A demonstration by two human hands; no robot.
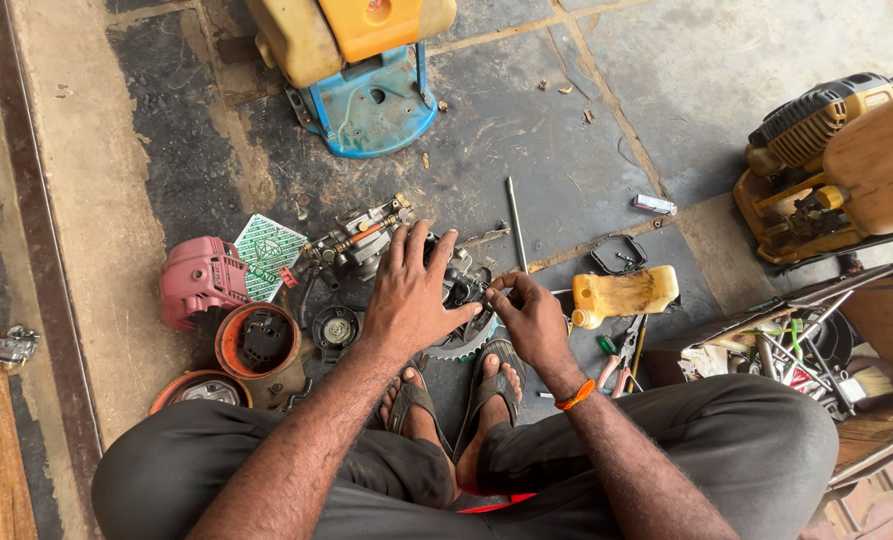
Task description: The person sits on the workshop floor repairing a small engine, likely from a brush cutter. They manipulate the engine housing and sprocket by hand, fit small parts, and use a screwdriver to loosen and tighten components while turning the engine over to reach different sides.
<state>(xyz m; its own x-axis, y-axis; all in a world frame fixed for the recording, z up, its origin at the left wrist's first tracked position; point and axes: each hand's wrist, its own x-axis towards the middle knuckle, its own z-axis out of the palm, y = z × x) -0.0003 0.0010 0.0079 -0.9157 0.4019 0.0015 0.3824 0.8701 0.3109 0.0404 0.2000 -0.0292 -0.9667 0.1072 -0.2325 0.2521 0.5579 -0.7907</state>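
Hands on a small engine block
Left hand (pixel 411 290) lay spread, steadying the heavy, rigid engine (pixel 463 287); right hand (pixel 529 318) pinched a small part at its greasy edge

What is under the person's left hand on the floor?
The left hand lies flat on a dark small-engine block, covering its top. A toothed ring shows below it. Whatever sits beneath the palm is hidden.

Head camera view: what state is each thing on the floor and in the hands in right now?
Left hand: spread flat on the engine block.
Right hand: fingers pinched on a small part.
Engine block: on the floor, partly stripped.
Red cover: off, lying aside.
Yellow tank: detached, on its side.
Metal rod: loose on the floor.
Toolbox: open, full of tools.
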